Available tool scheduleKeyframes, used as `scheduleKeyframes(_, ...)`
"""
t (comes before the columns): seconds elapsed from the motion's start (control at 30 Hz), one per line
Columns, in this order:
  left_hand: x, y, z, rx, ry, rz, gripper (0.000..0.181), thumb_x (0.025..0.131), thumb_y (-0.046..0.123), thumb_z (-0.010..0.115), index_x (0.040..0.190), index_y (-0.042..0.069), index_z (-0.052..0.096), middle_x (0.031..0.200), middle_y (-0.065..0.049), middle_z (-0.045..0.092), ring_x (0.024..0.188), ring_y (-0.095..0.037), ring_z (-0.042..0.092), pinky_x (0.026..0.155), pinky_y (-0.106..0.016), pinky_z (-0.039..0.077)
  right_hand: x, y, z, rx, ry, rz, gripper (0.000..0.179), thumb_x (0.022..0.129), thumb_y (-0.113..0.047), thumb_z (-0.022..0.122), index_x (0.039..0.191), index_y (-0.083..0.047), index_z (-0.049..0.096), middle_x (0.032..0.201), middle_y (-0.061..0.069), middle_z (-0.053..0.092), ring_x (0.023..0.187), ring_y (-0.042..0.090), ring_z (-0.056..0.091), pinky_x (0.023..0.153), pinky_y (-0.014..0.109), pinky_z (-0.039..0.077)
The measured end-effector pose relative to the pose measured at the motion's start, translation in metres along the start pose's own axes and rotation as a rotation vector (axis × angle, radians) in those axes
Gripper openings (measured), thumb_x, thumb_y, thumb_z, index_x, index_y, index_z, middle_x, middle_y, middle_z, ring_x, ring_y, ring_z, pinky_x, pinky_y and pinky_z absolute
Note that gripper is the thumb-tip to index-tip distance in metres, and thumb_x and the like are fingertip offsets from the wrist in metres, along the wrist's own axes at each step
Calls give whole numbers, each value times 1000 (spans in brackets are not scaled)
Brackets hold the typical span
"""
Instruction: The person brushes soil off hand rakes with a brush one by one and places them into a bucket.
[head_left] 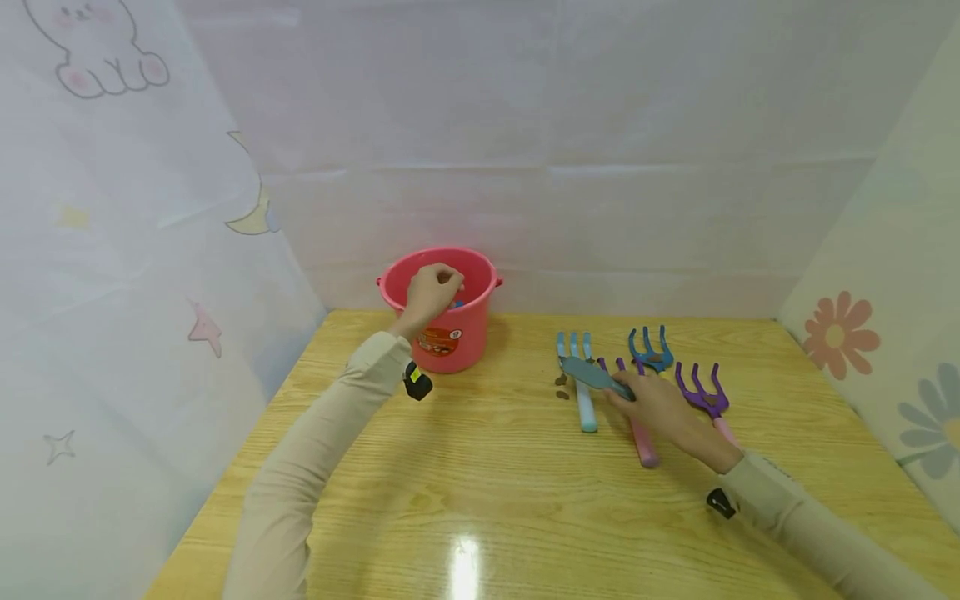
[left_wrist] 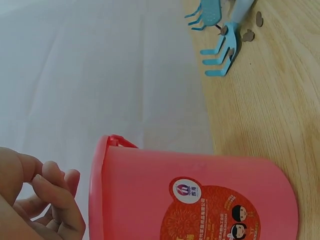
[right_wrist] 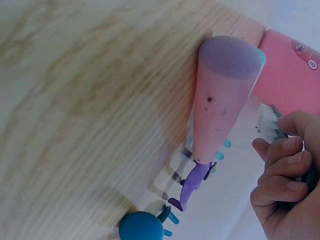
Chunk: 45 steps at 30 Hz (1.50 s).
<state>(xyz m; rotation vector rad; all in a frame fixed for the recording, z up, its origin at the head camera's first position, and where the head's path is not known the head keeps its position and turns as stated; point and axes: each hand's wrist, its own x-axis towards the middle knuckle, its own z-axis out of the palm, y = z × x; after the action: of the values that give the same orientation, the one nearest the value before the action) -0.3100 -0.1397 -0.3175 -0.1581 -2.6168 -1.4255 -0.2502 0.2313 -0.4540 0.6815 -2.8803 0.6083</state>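
Note:
My left hand [head_left: 433, 293] is over the mouth of the pink bucket [head_left: 465, 337], its fingers curled in. In the left wrist view, nothing shows between the fingers of that hand [left_wrist: 47, 200]; a small held piece could be hidden. Some blue and pinkish bits [head_left: 459, 302] show inside the bucket. My right hand [head_left: 660, 410] grips a grey-green brush [head_left: 588, 372], whose white bristles [right_wrist: 267, 122] show in the right wrist view. The brush is over a light-blue hand fork [head_left: 586, 412] and a purple fork with a pink handle [head_left: 645, 446].
A blue hand fork [head_left: 652, 357] and another purple fork [head_left: 705, 398] lie to the right. Brown crumbs [head_left: 562, 380] are scattered by the light-blue fork. White patterned sheets [head_left: 540, 208] border the wooden table [head_left: 480, 483] at the back and sides.

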Motion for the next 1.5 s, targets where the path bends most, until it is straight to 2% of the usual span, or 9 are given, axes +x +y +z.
scheduleKeyframes(0.33,-3,-1,10,21,26,56,26,101,22,56,115,3,67,99,-12,71,74,-24,64,58,-25,46,-2,5,-2,3,2,-4,40,98,-27,63,119,7,64,57,-5,38,46,8,27,44,24,23)
scheduleKeyframes(0.57,-9,0,16,-4,14,66,27,101,21,56,117,1,66,100,-11,70,80,-36,67,58,-26,47,-6,7,-3,18,7,0,27,98,-26,64,105,0,67,61,-4,38,48,8,28,45,24,24)
scheduleKeyframes(0.77,-14,3,21,-18,-4,111,27,100,19,56,116,0,66,100,-16,70,80,-41,67,56,-26,48,-8,6,-6,24,10,15,30,98,-26,64,108,2,67,65,-2,41,49,9,31,45,24,26)
scheduleKeyframes(0.9,-18,3,26,-15,-20,134,24,100,18,56,113,2,68,95,-14,69,72,-34,65,54,-26,48,-10,6,-10,29,47,2,24,97,-24,65,102,-1,67,58,-6,37,44,6,28,41,22,25)
scheduleKeyframes(1.0,-20,1,30,-20,-27,155,21,99,18,57,109,4,69,92,-10,69,66,-25,63,56,-26,49,-11,9,-12,12,81,-23,22,96,-21,66,103,0,67,53,-9,33,41,5,27,39,20,25)
scheduleKeyframes(1.13,-21,-4,36,-25,-30,166,18,99,18,58,107,7,70,89,-5,70,60,-18,62,54,-24,49,-12,12,-13,-15,79,-18,35,96,-22,65,117,5,66,50,-10,32,40,4,26,38,19,24)
scheduleKeyframes(1.2,-20,-5,40,-28,-33,171,17,100,17,58,108,7,70,87,-3,70,58,-17,61,52,-24,47,-12,14,-13,-20,71,-3,37,96,-23,65,119,6,65,49,-10,32,40,4,26,39,19,23)
scheduleKeyframes(1.4,-22,-7,49,-12,-51,199,18,98,14,58,106,4,71,88,-7,71,60,-11,60,57,-23,47,-12,18,-13,-13,65,29,32,95,-22,64,116,3,66,50,-10,30,42,5,23,40,22,21)
scheduleKeyframes(1.5,-24,-8,54,10,-54,211,17,96,13,60,104,3,71,88,-9,72,62,-14,60,61,-23,47,-13,19,-13,-13,74,27,32,96,-22,63,116,3,66,50,-10,29,42,5,23,40,22,21)
